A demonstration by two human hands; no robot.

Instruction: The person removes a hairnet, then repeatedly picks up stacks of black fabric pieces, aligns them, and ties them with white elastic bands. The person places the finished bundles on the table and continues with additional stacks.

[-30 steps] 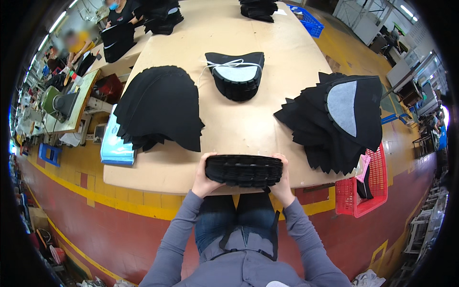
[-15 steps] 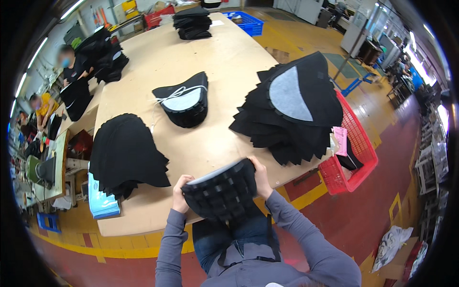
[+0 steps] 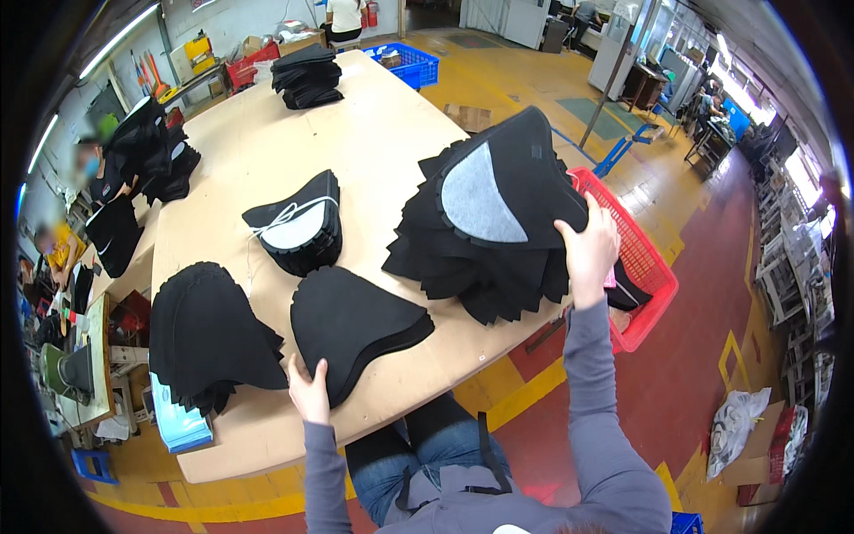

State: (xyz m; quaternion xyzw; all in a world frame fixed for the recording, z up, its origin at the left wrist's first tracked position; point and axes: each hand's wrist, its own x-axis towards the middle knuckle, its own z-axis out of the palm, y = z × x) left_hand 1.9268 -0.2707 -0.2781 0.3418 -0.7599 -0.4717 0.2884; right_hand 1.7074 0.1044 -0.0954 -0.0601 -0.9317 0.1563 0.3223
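A small stack of black fabric pieces (image 3: pixel 356 325) lies flat near the table's front edge. My left hand (image 3: pixel 309 390) rests at its near left corner, thumb against the edge and fingers apart. To the right is a large fanned pile of black pieces (image 3: pixel 427 249), with a pale grey curved patch (image 3: pixel 480 198) on its top piece. At that pile's right tip is my right hand (image 3: pixel 592 247), thumb and fingers spread around the corner without a closed grip. Another black stack (image 3: pixel 209 329) lies left of my left hand. Behind, a bundle (image 3: pixel 307 231) is tied with white cord.
The beige table (image 3: pixel 218 182) carries another black stack (image 3: pixel 307 76) at its far end. Beside its right edge stands a red basket (image 3: pixel 654 294). A blue crate (image 3: pixel 414 67) is beyond. Blue packs (image 3: pixel 178 423) lie under the left stack. Two people work at the left.
The black stack that both hands held upright now lies on the table, left of where it was. My right hand has left it and moved right to the large pile.
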